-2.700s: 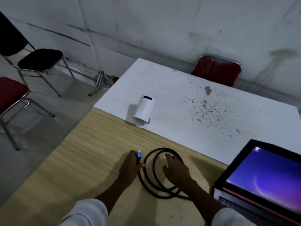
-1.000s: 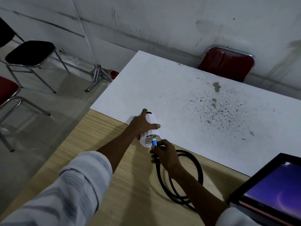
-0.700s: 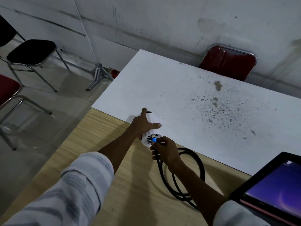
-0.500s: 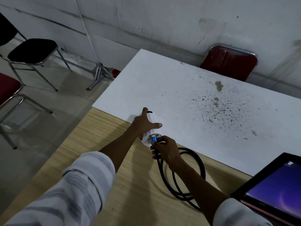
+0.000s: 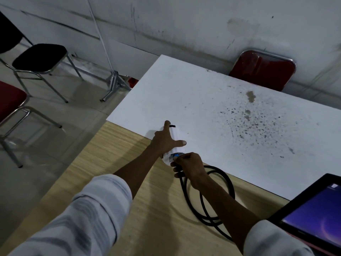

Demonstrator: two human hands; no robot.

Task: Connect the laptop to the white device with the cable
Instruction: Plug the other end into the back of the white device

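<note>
A small white cylindrical device (image 5: 176,134) lies on its side where the wooden table meets the white table. My left hand (image 5: 165,140) lies over it, thumb and forefinger spread, holding it down. My right hand (image 5: 188,166) pinches the blue-tipped plug (image 5: 176,155) of a black cable (image 5: 212,196) against the device's near end face, which has a vent grille. The rest of the cable lies coiled on the wooden table behind my right wrist. The laptop (image 5: 313,213), screen lit purple, sits at the lower right.
The white table (image 5: 212,100) has dark speckled stains at its right. A red chair (image 5: 262,71) stands behind it by the wall. A black chair (image 5: 38,56), another red chair (image 5: 11,102) and a metal stand foot (image 5: 114,84) are on the floor at left.
My left hand went from the cable to the white device. My right hand carried the blue plug up to the device's end face and pressed it closer in.
</note>
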